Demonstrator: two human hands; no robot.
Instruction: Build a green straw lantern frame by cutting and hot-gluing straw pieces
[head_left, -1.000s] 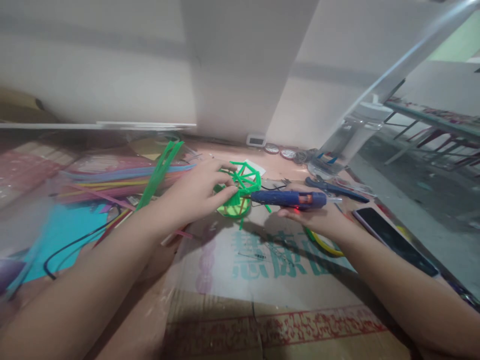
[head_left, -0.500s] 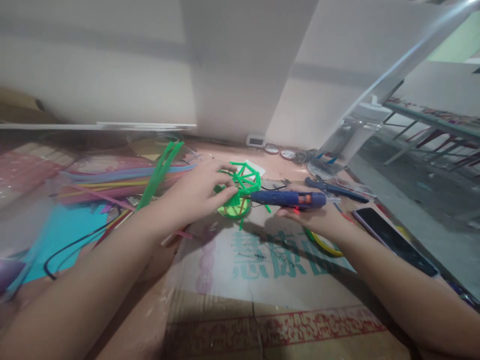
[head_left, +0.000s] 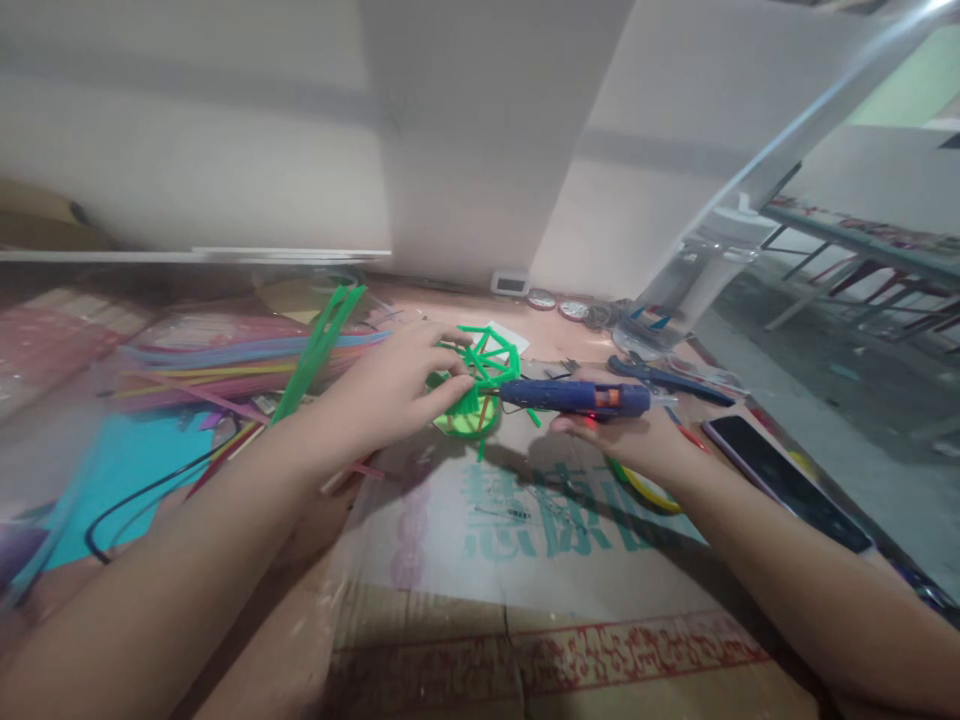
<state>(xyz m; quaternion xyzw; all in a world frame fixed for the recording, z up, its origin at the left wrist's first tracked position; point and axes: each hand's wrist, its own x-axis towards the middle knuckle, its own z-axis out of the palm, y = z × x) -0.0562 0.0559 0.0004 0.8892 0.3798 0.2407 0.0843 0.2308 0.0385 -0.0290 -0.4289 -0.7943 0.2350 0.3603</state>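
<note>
A green framework of thin fuzzy sticks stands near the middle of the table, with a round yellow-green base below it. My left hand pinches the left side of the framework between thumb and fingers. From the right, my right hand is wrapped round a blue glue gun, whose red light glows. The gun points left and its nozzle meets the lower part of the green framework. The fingers on the far side of the gun are mostly hidden.
Bundled coloured sticks and a blue sheet lie left. At right are pliers, a phone, a yellow tape roll and a clear bottle. Printed cardboard covers the front, and a small white display stands behind.
</note>
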